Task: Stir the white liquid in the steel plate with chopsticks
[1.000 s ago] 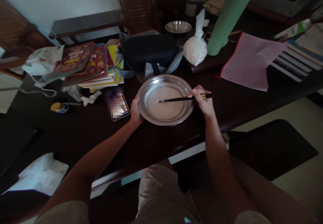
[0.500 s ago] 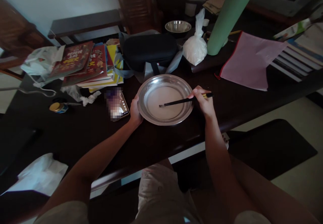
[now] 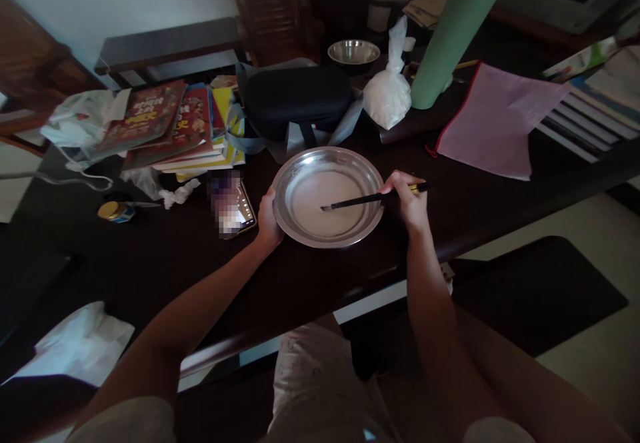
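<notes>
Dark wooden table (image 3: 150,263) fills the view, cluttered along its far edge and lit dimly from the left. At the far left lies a crumpled white plastic bag (image 3: 80,120), with a small yellow-capped jar (image 3: 114,211) nearer the person. Just right of the bag sits a stack of books (image 3: 175,126) with red and yellow covers. A phone (image 3: 231,203) (screen blurred) lies flat on the table between the books and the plate, just beside the left hand.

Left hand (image 3: 267,220): closed on the left rim of the metal plate (image 3: 300,170), thumb over the edge, steadying it. The plate sits flat near the front edge of the table, directly ahead of the person, and holds a thin layer of pale liquid.

Behind the plate are a black zip case (image 3: 295,100) on grey straps, a small steel bowl (image 3: 353,52) further back, and a knotted bag of white powder (image 3: 387,93).

Right hand (image 3: 407,200): closed around the upper end of dark chopsticks (image 3: 363,200), at the right rim of the plate. The chopsticks lie nearly level and point left, with the tips resting in the liquid near the plate's middle.

Further right stand a tall green bottle (image 3: 450,36), tilted in the view, a pink zip folder (image 3: 493,120) lying flat, and a row of books (image 3: 595,113) at the far right edge.
</notes>
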A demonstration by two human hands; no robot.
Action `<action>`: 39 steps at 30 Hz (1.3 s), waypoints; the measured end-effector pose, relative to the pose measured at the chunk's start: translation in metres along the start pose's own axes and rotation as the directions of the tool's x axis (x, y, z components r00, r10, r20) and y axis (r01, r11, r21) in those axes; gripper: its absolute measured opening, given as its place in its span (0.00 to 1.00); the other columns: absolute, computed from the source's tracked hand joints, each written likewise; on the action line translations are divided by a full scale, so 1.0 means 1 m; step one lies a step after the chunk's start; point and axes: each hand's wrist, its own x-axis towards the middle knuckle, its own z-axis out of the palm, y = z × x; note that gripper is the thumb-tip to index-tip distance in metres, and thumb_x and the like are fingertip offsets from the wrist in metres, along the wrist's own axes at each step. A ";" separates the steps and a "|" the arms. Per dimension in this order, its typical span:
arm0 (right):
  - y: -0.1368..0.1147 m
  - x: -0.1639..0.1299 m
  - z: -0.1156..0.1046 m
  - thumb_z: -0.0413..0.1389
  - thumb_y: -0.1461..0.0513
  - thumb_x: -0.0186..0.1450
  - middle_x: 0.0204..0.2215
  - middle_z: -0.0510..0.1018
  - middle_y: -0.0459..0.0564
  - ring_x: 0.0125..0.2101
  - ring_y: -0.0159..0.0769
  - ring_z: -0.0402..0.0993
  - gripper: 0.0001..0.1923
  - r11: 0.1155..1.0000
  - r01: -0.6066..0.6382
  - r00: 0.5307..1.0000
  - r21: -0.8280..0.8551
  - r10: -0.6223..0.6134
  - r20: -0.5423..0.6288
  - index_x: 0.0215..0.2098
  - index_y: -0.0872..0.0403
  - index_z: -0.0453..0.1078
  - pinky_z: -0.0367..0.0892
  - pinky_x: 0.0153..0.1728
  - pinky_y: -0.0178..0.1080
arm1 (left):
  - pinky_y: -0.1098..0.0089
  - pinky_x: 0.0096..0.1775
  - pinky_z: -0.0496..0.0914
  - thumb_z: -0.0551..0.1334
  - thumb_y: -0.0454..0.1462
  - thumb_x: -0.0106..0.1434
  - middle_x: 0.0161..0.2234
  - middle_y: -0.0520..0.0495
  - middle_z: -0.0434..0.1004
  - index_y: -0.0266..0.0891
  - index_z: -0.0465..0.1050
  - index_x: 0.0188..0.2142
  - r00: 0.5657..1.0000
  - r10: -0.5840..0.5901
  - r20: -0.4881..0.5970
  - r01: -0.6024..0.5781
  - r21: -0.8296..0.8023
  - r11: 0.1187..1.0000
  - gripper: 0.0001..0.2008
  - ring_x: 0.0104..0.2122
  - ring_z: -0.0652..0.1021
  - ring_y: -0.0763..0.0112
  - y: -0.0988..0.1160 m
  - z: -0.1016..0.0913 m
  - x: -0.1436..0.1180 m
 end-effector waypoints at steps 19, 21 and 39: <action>-0.001 -0.001 0.000 0.61 0.32 0.68 0.24 0.80 0.46 0.32 0.41 0.76 0.32 0.999 0.041 0.998 0.003 -0.041 0.052 0.20 0.45 0.77 0.74 0.42 0.51 | 0.61 0.53 0.80 0.69 0.47 0.64 0.37 0.48 0.88 0.44 0.78 0.35 1.000 0.025 0.019 -0.025 0.001 1.000 0.10 0.49 0.87 0.55 -0.001 0.002 -0.001; -0.001 -0.001 0.000 0.62 0.33 0.68 0.25 0.81 0.47 0.33 0.42 0.77 0.31 0.998 0.065 0.997 -0.018 -0.064 0.044 0.22 0.44 0.78 0.74 0.43 0.51 | 0.61 0.53 0.80 0.69 0.47 0.63 0.37 0.48 0.88 0.45 0.79 0.35 0.999 0.030 0.013 -0.030 -0.008 1.000 0.10 0.49 0.87 0.54 -0.001 0.003 -0.001; -0.003 0.000 0.000 0.61 0.31 0.67 0.24 0.81 0.46 0.33 0.42 0.77 0.32 0.998 0.055 0.998 -0.040 -0.054 0.035 0.21 0.44 0.77 0.74 0.45 0.52 | 0.59 0.52 0.81 0.71 0.49 0.63 0.36 0.47 0.88 0.44 0.80 0.36 0.999 0.030 0.017 -0.030 0.009 1.000 0.13 0.50 0.87 0.52 -0.001 0.002 -0.001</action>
